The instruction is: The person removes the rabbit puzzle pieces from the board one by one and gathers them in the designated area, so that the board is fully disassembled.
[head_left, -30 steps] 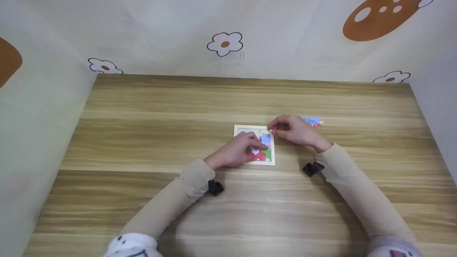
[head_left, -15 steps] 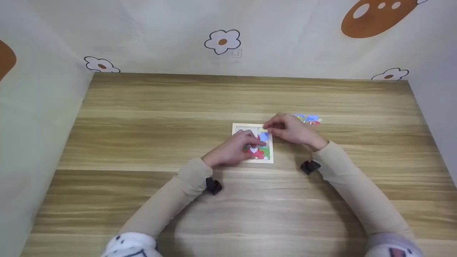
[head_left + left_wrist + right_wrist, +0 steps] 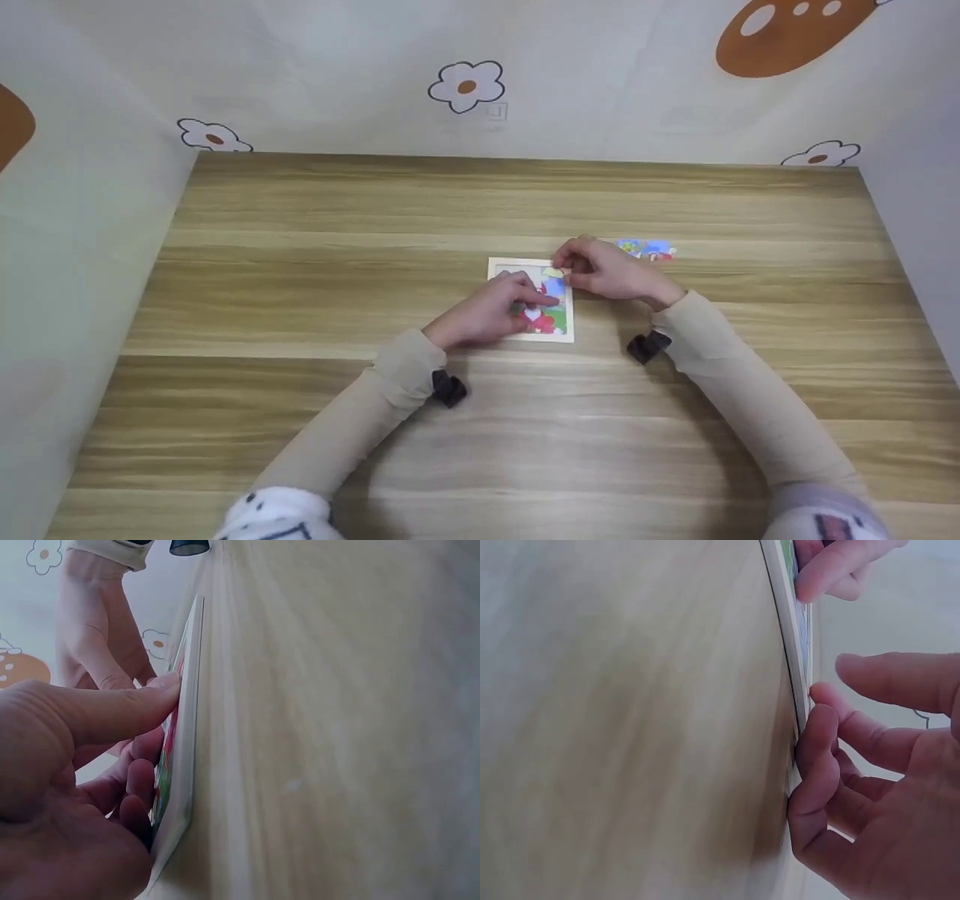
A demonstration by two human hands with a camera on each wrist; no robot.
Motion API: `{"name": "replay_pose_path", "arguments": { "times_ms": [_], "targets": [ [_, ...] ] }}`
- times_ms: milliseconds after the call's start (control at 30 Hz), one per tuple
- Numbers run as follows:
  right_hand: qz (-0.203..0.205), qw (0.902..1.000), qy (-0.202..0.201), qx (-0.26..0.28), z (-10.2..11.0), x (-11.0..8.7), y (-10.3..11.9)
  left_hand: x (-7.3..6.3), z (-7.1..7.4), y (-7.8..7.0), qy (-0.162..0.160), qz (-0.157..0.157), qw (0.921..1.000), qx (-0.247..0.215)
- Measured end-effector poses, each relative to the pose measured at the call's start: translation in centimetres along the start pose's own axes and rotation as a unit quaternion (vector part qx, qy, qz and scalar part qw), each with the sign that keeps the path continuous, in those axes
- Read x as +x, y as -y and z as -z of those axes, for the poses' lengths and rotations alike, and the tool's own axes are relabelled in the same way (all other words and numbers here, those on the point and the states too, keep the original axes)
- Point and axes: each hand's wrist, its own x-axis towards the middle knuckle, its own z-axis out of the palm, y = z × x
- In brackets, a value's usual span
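Note:
A small square jigsaw puzzle in a pale frame (image 3: 551, 337) lies flat on the table. Colourful pieces (image 3: 556, 324) fill its right and lower parts, while grey backing shows at the upper left. My left hand (image 3: 487, 309) rests over the puzzle, thumb and fingertips pressing on the pieces in the left wrist view. At the top right corner, my right hand (image 3: 616, 274) touches a yellow-topped piece (image 3: 553, 272) with its index fingertip. In the right wrist view its thumb (image 3: 892, 679) stands apart from that finger, and the other fingers bend beside the frame's edge.
Several loose puzzle pieces (image 3: 649, 247) lie on the wooden table (image 3: 337, 247) behind my right hand. A wall covering with flowers (image 3: 466, 87) rises at the table's back edge. Black cameras (image 3: 649, 347) hang under both wrists.
The right hand has shifted slightly left at the puzzle's top right corner, and its thumb and index finger have spread a little. The left hand stays on the puzzle.

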Motion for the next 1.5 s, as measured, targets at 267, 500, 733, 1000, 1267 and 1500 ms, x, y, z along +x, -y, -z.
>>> {"name": "replay_pose_path", "arguments": {
  "times_ms": [267,500,733,1000,1267,1500],
  "targets": [
    [-0.005,0.9996,0.008,0.026,0.04,0.05,-0.06,0.12,0.01,0.12,0.002,-0.001,1.0,0.007],
    [-0.018,0.9981,0.012,0.058,0.05,-0.03,-0.15,0.13,0.08,0.0,0.005,0.006,1.0,0.004],
    [-0.023,0.995,-0.002,0.097,-0.12,-0.13,-0.06,0.12,0.12,0.06,0.01,0.014,0.9998,-0.001],
    [0.009,0.9922,-0.003,0.124,-0.36,-0.3,0.36,0.19,0.21,0.21,0.011,0.006,0.9999,-0.008],
    [0.011,0.9925,-0.014,0.121,-0.38,-0.31,0.11,0.12,0.21,0.37,0.007,-0.004,0.9998,-0.019],
    [0.011,0.9909,-0.02,0.133,-0.04,-0.54,0.05,0.17,0.16,0.33,0.009,0.001,0.9998,-0.016]
  ]
}}
